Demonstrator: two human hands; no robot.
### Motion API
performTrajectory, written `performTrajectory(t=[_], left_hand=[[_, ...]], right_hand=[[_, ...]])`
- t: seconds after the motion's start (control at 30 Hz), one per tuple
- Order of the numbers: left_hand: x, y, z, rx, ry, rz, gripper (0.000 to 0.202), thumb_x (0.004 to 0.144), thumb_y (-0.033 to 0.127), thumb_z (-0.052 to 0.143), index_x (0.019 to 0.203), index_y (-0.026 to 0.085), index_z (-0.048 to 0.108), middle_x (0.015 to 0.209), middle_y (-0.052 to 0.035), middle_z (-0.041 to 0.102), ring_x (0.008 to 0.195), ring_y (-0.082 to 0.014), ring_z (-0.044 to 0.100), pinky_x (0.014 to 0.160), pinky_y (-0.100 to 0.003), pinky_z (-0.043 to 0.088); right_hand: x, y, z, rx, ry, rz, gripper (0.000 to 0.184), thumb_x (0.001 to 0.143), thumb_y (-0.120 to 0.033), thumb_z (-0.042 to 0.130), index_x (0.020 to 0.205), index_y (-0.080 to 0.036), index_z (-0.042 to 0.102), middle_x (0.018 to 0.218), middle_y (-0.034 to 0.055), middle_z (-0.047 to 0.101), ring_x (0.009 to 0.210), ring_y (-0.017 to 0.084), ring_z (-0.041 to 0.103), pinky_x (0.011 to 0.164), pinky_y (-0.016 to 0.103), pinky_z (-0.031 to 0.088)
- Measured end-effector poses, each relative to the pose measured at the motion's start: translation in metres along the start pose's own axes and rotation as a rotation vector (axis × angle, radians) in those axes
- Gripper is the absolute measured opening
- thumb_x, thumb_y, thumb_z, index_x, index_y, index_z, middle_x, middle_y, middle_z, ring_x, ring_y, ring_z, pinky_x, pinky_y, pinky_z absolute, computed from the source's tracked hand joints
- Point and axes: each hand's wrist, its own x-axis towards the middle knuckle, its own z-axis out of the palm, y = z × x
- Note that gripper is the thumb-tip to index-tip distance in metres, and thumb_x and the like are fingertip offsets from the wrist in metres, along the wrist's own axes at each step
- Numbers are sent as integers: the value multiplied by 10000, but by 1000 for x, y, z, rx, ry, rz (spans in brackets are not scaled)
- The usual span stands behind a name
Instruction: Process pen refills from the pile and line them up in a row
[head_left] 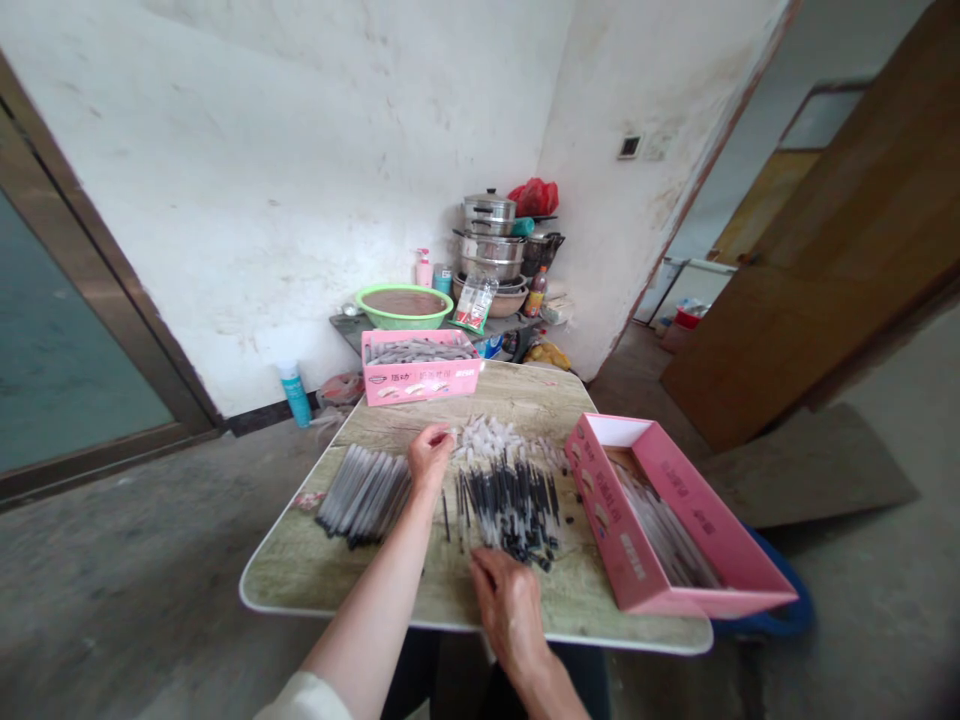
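My left hand point(430, 458) reaches to the left edge of a heap of small whitish translucent pen caps point(491, 438), its fingertips pinched together; what is between them is too small to make out. Near the lower end of a pile of pen refills with black ink point(517, 500), my right hand point(511, 598) is closed, thumb and forefinger together; anything in it is hidden. One refill point(445, 515) lies apart, left of the pile. To the left of my left forearm, grey translucent pen barrels point(364, 490) with dark ends lie side by side in a row.
A pink box point(424, 382) full of pens stands at the table's point(330, 590) far edge. Another pink box point(630, 560), partly filled with pens, sits at the right edge. Behind are a green basin point(405, 320) and stacked steel pots point(491, 245).
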Motion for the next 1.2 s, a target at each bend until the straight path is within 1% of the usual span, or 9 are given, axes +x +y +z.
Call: performTrajectory(t=[0.2,0.33,0.43,0.6,0.73,0.83,0.9,1.03,1.2], left_hand=[[12,14,-8,-194,45,-2,355,628,278,676,938,108,707,709,-46,702,626,-153,633,585,-238,496],[14,24,-14,-277,41,-7,365,612,272,695,936,104,706,683,-34,687,595,-136,611,580,-234,489],[8,30,-18,-326,24,-26,382,618,290,701,953,106,706,707,-36,694,603,-132,607,596,-241,493],[-21,30,-26,-370,-49,-83,379,653,314,699,973,112,720,794,-70,723,646,-145,614,627,-249,489],[-53,19,-33,-403,-100,-130,341,661,324,713,940,128,729,836,-77,723,721,-171,629,658,-250,484],[-68,12,-36,-449,-112,-158,345,662,338,725,939,132,713,848,-71,711,716,-162,624,663,-246,480],[-72,10,-38,-486,-113,-166,367,660,361,731,944,132,696,822,-59,699,678,-149,614,661,-250,479],[-71,11,-40,-544,-95,-164,393,657,391,734,947,134,671,782,-38,679,636,-129,596,678,-261,478],[-69,13,-44,-616,-103,-190,400,663,349,738,996,137,675,789,-30,668,640,-118,581,673,-250,466]], right_hand=[[5,-50,40,-128,-224,-202,147,862,-157,516,891,-214,648,764,17,698,676,144,645,595,187,386],[4,-56,60,-224,-250,-243,170,821,-86,509,768,-175,644,702,44,689,582,149,617,518,210,353],[1,-53,63,-234,-236,-226,197,819,-68,482,735,-164,633,684,47,684,563,148,612,513,215,355],[10,-13,21,-186,-9,14,274,918,-198,404,896,-180,677,786,60,720,688,152,671,612,200,404],[25,43,-27,-361,116,422,315,911,-311,414,973,-172,690,770,105,737,701,210,695,573,237,409],[30,69,-46,-403,116,479,326,902,-284,400,922,-162,702,774,133,740,696,229,699,552,251,410],[32,73,-50,-413,106,481,317,894,-261,406,923,-162,706,767,134,741,689,225,700,552,249,414],[32,49,-42,-386,130,443,320,903,-282,413,1041,-156,672,800,129,743,734,225,703,589,247,430],[28,-17,-3,-205,-62,111,208,879,-210,471,903,-201,678,772,66,743,711,184,701,621,210,436]])
